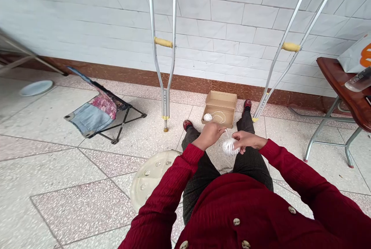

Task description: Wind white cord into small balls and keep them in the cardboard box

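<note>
Between my knees, my right hand (245, 141) grips a white ball of yarn (228, 147) from its right side. My left hand (212, 134) is closed in a pinch on a strand of white yarn, just up and left of the ball. The strand runs between my left fingertips and the ball. Beyond my hands, an open cardboard box (222, 101) sits on the floor between my feet. Inside it lie a smaller white yarn ball (208, 117) and a loose loop of strand.
Two metal crutches (165, 100) (263, 100) lean on the tiled wall. A folding chair (92, 116) stands left. A round pale lid-like object (149, 175) lies by my left leg. At right, a brown stool (342, 83) holds a bag and a clear cup.
</note>
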`<state>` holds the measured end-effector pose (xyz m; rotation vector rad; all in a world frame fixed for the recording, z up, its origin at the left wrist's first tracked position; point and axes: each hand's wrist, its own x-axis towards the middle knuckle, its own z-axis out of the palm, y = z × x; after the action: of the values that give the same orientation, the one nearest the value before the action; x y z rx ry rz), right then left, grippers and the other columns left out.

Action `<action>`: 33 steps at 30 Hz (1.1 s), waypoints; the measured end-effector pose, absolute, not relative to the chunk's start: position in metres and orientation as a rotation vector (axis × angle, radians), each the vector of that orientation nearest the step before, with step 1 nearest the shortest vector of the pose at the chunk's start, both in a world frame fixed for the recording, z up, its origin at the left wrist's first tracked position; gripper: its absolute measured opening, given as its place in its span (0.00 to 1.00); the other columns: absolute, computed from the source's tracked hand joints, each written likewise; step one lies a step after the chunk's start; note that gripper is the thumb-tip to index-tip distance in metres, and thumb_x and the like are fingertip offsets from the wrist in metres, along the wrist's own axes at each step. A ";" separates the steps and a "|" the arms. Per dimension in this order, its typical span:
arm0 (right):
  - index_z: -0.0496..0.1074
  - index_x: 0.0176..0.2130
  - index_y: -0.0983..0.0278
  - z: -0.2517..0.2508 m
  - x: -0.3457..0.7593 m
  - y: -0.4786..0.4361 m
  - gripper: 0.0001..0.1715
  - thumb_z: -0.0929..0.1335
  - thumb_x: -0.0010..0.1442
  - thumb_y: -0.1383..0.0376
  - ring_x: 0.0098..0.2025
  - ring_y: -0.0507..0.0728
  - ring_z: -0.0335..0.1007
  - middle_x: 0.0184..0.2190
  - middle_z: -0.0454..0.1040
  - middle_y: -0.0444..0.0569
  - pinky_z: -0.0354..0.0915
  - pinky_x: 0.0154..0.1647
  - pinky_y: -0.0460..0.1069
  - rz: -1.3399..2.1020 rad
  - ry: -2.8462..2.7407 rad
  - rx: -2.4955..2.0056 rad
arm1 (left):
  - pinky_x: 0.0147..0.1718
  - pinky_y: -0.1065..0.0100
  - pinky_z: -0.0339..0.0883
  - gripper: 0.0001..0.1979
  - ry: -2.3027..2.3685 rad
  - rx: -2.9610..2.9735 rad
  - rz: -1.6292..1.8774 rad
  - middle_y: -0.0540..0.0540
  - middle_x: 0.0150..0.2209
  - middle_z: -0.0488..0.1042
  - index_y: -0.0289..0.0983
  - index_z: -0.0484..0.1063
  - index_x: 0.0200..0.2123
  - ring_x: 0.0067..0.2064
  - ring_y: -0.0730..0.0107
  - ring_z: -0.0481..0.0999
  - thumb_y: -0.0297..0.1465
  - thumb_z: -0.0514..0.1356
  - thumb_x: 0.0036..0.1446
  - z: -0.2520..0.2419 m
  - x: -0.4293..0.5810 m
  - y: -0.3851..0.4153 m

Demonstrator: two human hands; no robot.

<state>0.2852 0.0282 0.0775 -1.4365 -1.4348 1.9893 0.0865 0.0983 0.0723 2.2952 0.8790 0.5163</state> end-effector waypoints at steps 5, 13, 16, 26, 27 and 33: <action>0.65 0.28 0.64 0.044 0.291 0.053 0.16 0.75 0.44 0.64 0.13 0.49 0.65 0.15 0.69 0.40 0.60 0.10 0.41 1.563 -1.147 -1.747 | 0.38 0.67 0.60 0.13 0.939 2.375 0.465 0.46 0.24 0.72 0.36 0.73 0.22 0.32 0.65 0.71 0.30 0.56 0.59 0.086 0.096 0.087; 0.65 0.32 0.63 0.075 0.290 0.067 0.17 0.74 0.45 0.63 0.16 0.48 0.67 0.21 0.72 0.41 0.63 0.15 0.42 1.340 -0.819 -1.426 | 0.32 0.71 0.60 0.17 0.812 1.867 0.543 0.50 0.26 0.74 0.34 0.77 0.30 0.29 0.71 0.69 0.37 0.53 0.61 0.072 0.092 0.066; 0.67 0.35 0.64 0.092 0.290 0.063 0.17 0.73 0.47 0.61 0.18 0.48 0.68 0.23 0.73 0.43 0.62 0.17 0.42 1.386 -0.820 -1.264 | 0.35 0.71 0.62 0.18 0.738 1.802 0.502 0.48 0.28 0.76 0.34 0.77 0.29 0.32 0.70 0.71 0.39 0.54 0.61 0.065 0.084 0.063; 0.69 0.38 0.66 0.118 0.290 0.033 0.20 0.74 0.45 0.64 0.18 0.48 0.67 0.24 0.73 0.42 0.63 0.17 0.41 1.981 -1.269 -1.057 | 0.33 0.71 0.61 0.16 0.907 1.997 0.395 0.49 0.25 0.74 0.32 0.77 0.28 0.30 0.70 0.71 0.33 0.54 0.61 0.034 0.078 0.083; 0.69 0.37 0.66 0.114 0.290 0.030 0.20 0.74 0.44 0.64 0.18 0.48 0.67 0.24 0.73 0.41 0.63 0.16 0.41 2.032 -1.358 -1.095 | 0.34 0.70 0.61 0.15 0.942 2.036 0.418 0.48 0.26 0.75 0.33 0.77 0.28 0.31 0.69 0.71 0.31 0.53 0.61 0.038 0.076 0.089; 0.66 0.29 0.65 0.058 0.285 0.035 0.15 0.75 0.44 0.65 0.13 0.48 0.64 0.15 0.68 0.39 0.59 0.11 0.41 1.793 -1.452 -1.663 | 0.45 0.64 0.60 0.13 0.999 2.524 0.431 0.44 0.28 0.75 0.34 0.74 0.25 0.35 0.65 0.72 0.29 0.55 0.60 0.077 0.084 0.098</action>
<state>0.2853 0.0345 0.0576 -1.6631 -1.4516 1.7934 0.0836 0.0976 0.0766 2.5240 0.9986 0.4314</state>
